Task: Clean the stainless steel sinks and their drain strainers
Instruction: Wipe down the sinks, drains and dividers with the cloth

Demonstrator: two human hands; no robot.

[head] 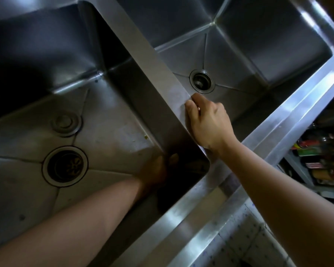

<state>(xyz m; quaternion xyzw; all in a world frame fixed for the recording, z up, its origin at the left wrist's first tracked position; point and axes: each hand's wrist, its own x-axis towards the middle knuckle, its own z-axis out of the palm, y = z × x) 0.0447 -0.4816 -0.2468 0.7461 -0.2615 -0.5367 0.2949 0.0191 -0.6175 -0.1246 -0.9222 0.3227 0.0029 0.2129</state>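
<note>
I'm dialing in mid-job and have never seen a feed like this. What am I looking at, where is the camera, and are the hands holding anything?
There is no machine here: a person works with two bare hands, and the single picture comes from a wide-angle camera on their head, looking down. Below are two stainless steel basins split by a flat divider. The left basin has an open drain in its floor, and a round strainer or stopper lies loose just beyond it, with small specks of dirt around. The right basin has its own drain, fitted with what looks like a strainer. The right hand rests on the divider, fingers curled over its edge. The left hand is down in the shadowed near corner of the left basin; it is too dark and blurred to tell whether it holds anything. Cluttered shelves show at far right.
</note>
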